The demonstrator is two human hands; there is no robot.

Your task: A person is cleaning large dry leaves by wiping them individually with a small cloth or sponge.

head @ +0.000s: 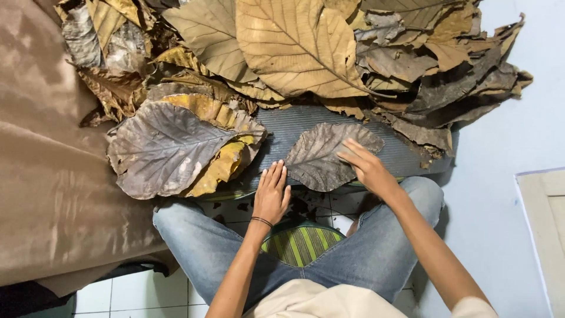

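The right hand (366,166) lay flat, fingers spread, on a grey-brown dry leaf (321,154); the left hand (271,194) rested open beside it, touching the leaf's near edge. That single leaf sat apart on a ribbed grey mat (406,154), while the large leaf heap (306,53) behind looked untouched. Bare mat remained only around this leaf; brown cloth (47,176) crowded the left.

Grey dry leaf (326,156) pressed flat on ribbed grey mat (406,154) by right hand (366,168); left hand (272,194) laid beside
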